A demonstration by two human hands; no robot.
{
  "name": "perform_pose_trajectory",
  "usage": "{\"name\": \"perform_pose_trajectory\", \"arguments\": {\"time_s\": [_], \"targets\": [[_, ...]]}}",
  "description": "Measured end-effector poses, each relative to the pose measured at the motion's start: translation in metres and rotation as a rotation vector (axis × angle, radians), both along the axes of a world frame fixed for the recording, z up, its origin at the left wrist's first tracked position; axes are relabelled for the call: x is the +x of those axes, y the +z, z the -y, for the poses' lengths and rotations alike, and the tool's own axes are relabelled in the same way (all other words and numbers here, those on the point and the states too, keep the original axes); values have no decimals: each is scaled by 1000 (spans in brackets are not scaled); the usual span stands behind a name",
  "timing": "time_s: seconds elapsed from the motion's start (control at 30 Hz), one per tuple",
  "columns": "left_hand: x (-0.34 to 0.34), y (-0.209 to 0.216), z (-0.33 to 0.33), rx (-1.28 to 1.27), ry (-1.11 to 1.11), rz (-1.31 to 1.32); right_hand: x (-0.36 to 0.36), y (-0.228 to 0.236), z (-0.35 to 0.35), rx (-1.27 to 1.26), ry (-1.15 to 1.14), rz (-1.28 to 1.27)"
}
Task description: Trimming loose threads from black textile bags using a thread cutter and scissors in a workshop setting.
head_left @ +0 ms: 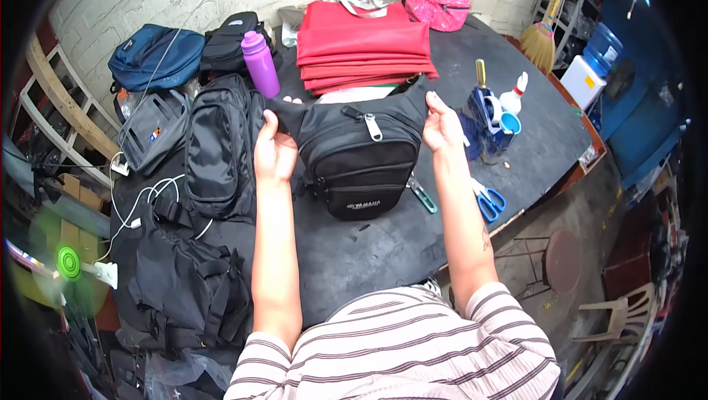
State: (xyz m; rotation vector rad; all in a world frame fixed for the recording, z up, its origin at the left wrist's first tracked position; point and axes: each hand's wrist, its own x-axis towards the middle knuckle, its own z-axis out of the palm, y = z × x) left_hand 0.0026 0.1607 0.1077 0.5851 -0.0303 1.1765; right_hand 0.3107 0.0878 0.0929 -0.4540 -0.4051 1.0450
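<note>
Between my hands I hold up a black waist bag [359,157] with a large silver zipper pull and a front pocket. Its front faces me, above the dark tabletop. My left hand [279,142] grips the bag's left upper corner, thumb in front. On the opposite upper corner, my right hand [441,123] is closed in the same way. Just beyond the bag rises a stack of folded red material [361,42]. A green-handled cutting tool [422,197] lies partly hidden under the bag's right side, and blue-handled scissors [490,201] rest near my right forearm.
Black bags [220,149] crowd the left side, with a blue backpack [158,56], a purple bottle [261,66] and a white cable [147,193]. A tool holder [487,116] and spray bottle [512,98] stand right. A green fan [68,262] spins at lower left.
</note>
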Motion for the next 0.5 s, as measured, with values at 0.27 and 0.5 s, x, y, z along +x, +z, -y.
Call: {"name": "perform_pose_trajectory", "arguments": {"time_s": [0.27, 0.5], "targets": [[12, -9, -20, -185, 100, -87, 6, -16, -10, -96, 106, -99], [4, 23, 6, 228, 1411, -1666, -24, 22, 27, 18, 88, -129]]}}
